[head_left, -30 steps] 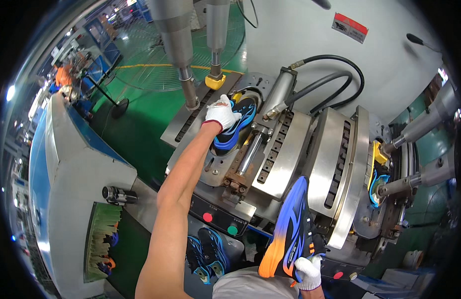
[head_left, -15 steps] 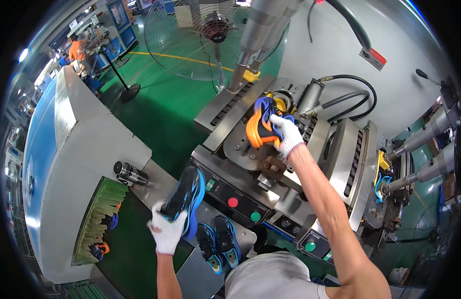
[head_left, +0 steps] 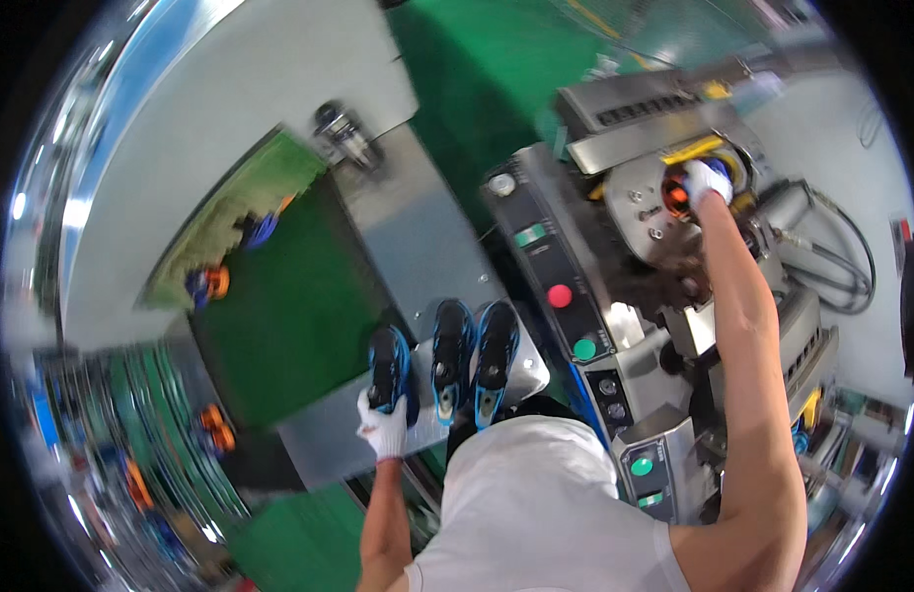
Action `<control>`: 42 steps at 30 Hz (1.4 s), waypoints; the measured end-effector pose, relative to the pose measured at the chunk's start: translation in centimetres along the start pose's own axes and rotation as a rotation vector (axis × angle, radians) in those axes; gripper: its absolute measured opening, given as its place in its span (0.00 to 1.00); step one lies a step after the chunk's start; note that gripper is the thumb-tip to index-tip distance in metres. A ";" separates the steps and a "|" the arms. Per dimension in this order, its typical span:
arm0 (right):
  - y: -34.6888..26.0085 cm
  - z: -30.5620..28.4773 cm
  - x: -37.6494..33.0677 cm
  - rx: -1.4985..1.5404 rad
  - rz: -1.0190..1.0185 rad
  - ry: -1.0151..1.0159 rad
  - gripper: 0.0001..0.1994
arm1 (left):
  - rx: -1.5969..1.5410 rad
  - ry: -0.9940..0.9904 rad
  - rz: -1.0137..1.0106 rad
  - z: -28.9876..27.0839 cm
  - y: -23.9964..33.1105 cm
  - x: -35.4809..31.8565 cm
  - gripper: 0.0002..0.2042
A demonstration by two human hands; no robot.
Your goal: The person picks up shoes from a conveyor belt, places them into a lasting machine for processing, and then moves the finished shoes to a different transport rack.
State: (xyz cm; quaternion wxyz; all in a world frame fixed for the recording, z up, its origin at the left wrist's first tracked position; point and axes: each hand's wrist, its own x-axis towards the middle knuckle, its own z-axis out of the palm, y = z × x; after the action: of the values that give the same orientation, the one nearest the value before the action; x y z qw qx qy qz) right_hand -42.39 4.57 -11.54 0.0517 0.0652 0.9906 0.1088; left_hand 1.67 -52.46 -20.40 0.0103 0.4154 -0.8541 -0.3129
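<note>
My gloved left hand [head_left: 383,428] is closed round the heel end of a black shoe with a blue sole [head_left: 386,363], low at the metal ledge. Beside it, two more black-and-blue shoes, a nearer one [head_left: 452,350] and one farther right [head_left: 495,353], stand side by side on the ledge. Out to the right, my gloved right hand [head_left: 710,184] grips an orange-and-purple shoe [head_left: 676,197] over the round metal plate of the press machine [head_left: 635,219]. Motion blur and the hand hide much of that shoe.
A control panel [head_left: 551,266] with red and green buttons fronts the machine. Left, a green conveyor belt [head_left: 289,326] runs out of a pale housing with a strip curtain [head_left: 215,222], where orange-and-purple shoes lie. A dark metal flask [head_left: 346,136] stands on the ledge's far end.
My view has swung left and down. My left hand has lowered its black-and-blue shoe to the ledge beside the other two. The right hand has carried the orange-and-purple shoe farther into the machine.
</note>
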 end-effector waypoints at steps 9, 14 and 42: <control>-1.8 -5.9 -8.6 1.464 0.235 0.205 0.14 | 0.076 -0.138 0.059 1.9 -5.1 0.2 0.40; -17.0 -8.3 -33.5 0.967 -0.122 0.327 0.40 | -0.052 -0.185 0.051 3.2 -5.8 -0.2 0.32; -36.3 -3.3 -51.9 2.036 0.930 -0.265 0.08 | 0.044 -0.731 0.433 -6.2 0.4 11.7 0.21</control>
State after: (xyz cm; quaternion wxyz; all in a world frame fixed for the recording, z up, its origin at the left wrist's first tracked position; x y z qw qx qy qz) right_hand 4.15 -38.49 -11.84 0.0338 0.4509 0.4842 -0.7490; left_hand -4.53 -63.92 -18.07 -0.2365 0.0883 -0.8755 -0.4120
